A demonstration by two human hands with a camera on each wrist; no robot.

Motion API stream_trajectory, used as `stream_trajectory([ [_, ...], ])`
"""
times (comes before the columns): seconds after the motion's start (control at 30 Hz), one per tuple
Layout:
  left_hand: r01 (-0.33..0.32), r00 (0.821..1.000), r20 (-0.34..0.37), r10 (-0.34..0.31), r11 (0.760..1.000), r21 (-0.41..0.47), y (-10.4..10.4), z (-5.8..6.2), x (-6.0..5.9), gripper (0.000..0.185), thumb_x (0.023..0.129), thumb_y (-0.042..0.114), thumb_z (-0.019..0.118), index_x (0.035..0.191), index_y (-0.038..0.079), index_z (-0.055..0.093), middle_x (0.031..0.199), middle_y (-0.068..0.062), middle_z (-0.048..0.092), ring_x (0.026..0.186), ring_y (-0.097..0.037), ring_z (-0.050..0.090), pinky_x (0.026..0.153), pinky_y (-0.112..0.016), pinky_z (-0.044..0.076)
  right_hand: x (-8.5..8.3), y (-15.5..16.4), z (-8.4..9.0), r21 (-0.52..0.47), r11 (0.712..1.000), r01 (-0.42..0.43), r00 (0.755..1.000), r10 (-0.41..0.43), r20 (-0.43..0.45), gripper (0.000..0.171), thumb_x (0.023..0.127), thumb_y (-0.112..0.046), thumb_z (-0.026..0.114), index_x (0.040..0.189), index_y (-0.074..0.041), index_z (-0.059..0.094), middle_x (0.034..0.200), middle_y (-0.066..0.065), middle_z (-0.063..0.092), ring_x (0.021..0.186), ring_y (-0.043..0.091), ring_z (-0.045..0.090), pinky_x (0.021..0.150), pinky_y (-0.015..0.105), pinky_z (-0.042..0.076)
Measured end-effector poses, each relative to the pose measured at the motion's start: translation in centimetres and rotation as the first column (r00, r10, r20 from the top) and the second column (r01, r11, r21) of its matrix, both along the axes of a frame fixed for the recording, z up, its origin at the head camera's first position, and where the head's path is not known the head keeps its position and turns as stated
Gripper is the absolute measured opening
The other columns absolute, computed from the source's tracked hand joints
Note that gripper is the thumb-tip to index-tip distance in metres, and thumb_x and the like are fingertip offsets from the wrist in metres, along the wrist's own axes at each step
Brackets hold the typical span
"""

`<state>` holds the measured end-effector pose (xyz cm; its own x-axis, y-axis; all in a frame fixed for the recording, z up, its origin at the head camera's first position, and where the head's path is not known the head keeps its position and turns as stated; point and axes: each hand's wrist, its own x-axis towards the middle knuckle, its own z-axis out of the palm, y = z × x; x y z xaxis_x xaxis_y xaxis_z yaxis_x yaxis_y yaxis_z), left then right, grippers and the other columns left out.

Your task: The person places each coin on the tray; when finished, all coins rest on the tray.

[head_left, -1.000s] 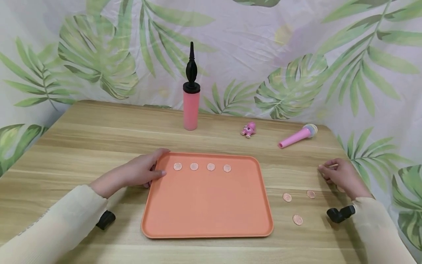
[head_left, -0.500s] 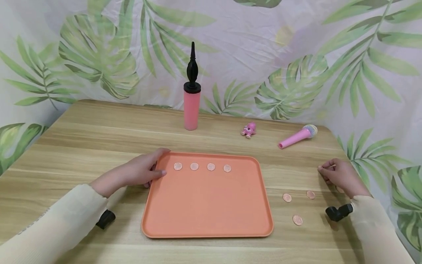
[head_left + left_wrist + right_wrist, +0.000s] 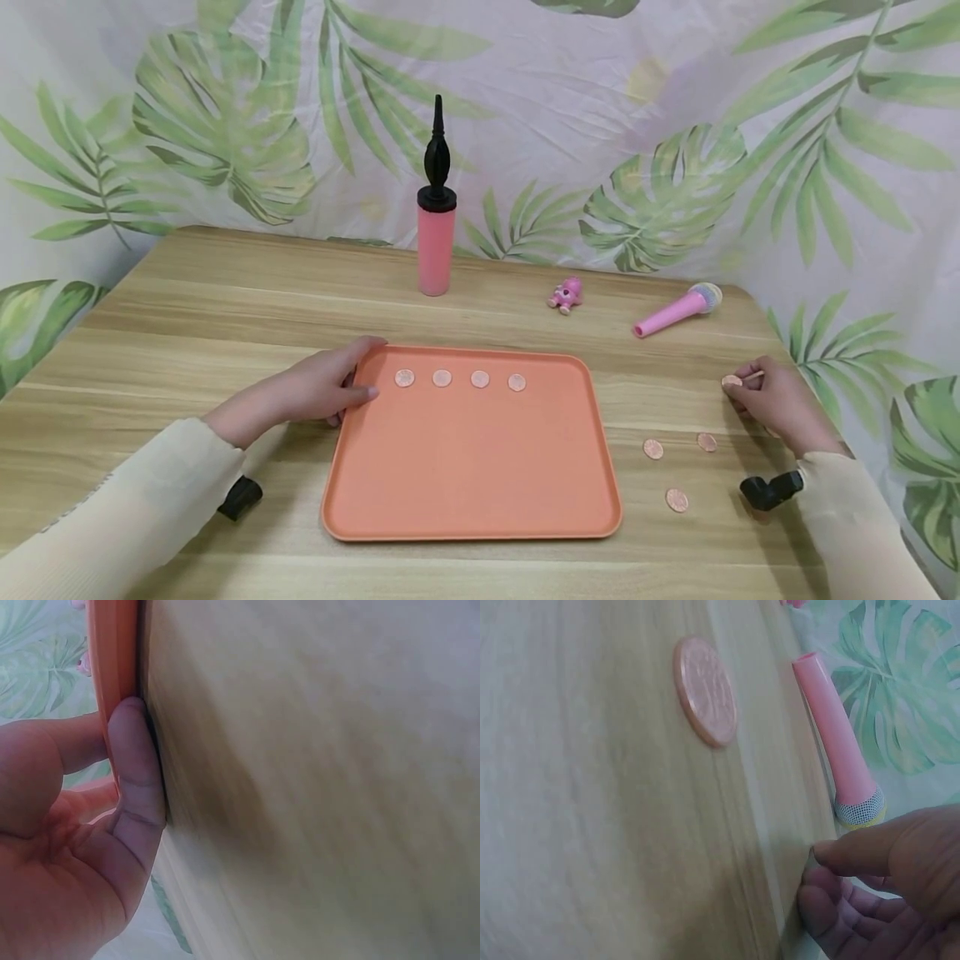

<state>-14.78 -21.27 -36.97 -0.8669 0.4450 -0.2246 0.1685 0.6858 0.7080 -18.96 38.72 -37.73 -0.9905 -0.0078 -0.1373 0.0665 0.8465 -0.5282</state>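
Observation:
An orange tray [image 3: 465, 492] lies in the middle of the wooden table, with a row of several copper coins [image 3: 442, 378] along its far side. My left hand [image 3: 360, 371] grips the tray's far left corner; in the left wrist view the thumb [image 3: 139, 765] presses against the tray rim [image 3: 112, 675]. My right hand [image 3: 738, 387] is at the table's right side and pinches a coin [image 3: 731, 381] at its fingertips. Three more coins [image 3: 653, 449] lie loose on the table between the tray and that hand; one coin [image 3: 705, 690] shows flat in the right wrist view.
A pink air pump with a black top [image 3: 436, 225] stands behind the tray. A small pink toy figure [image 3: 565, 294] and a pink toy microphone [image 3: 675, 311] lie at the back right. A leaf-print cloth hangs behind and beside the table.
The right hand's fingertips have turned a little and a coin now shows between them. The left hand, the tray and the loose coins have not moved.

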Motion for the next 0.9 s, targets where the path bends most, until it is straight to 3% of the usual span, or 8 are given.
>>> stream_trajectory([
  [0.13, -0.006, 1.0, 0.012, 0.006, 1.0, 0.015, 0.0, 0.0, 0.1, 0.07, 0.103, 0.014, 0.066, 0.16, 0.001, 0.027, 0.07, -0.007, 0.058, 0.056, -0.014, 0.061, 0.054, -0.031, 0.056, 0.1, -0.5, -0.3, -0.065, 0.998, -0.004, 1.0, 0.003, -0.012, 0.041, 0.109, -0.019, 0.057, 0.124, 0.018, 0.046, 0.099, 0.027, 0.071, 0.07, 0.002, 0.065, 0.063, 0.023, 0.059],
  [0.4, -0.01, 1.0, -0.002, 0.01, 1.0, 0.028, -0.1, 0.0, 0.1, 0.069, 0.103, 0.015, 0.067, 0.159, 0.001, 0.028, 0.069, -0.006, 0.056, 0.055, -0.015, 0.06, 0.053, -0.031, 0.055, -0.4, -3.6, -0.8, -0.246, 0.968, -0.054, 0.998, 0.047, -0.037, 0.036, 0.107, -0.012, 0.06, 0.123, 0.015, 0.044, 0.086, 0.006, 0.073, 0.067, 0.0, 0.065, 0.064, 0.022, 0.061],
  [0.67, -0.019, 1.0, 0.009, 0.019, 0.999, 0.039, -0.2, -0.2, 0.0, 0.07, 0.102, 0.015, 0.067, 0.159, 0.002, 0.029, 0.069, -0.006, 0.055, 0.054, -0.015, 0.059, 0.052, -0.031, 0.055, -0.6, -8.5, 0.0, -0.415, 0.894, -0.169, 0.985, 0.172, -0.031, 0.031, 0.105, -0.01, 0.062, 0.122, 0.011, 0.047, 0.089, 0.003, 0.073, 0.073, 0.005, 0.068, 0.069, 0.025, 0.063],
  [0.9, -0.024, 1.0, 0.004, 0.024, 0.999, 0.032, -0.2, -0.2, 0.0, 0.07, 0.102, 0.015, 0.068, 0.159, 0.002, 0.029, 0.069, -0.005, 0.054, 0.053, -0.015, 0.059, 0.052, -0.031, 0.056, -0.7, -13.4, 0.6, -0.507, 0.811, -0.293, 0.947, 0.32, -0.035, 0.027, 0.104, -0.008, 0.063, 0.118, 0.011, 0.051, 0.094, 0.014, 0.068, 0.075, 0.009, 0.067, 0.07, 0.027, 0.063],
])
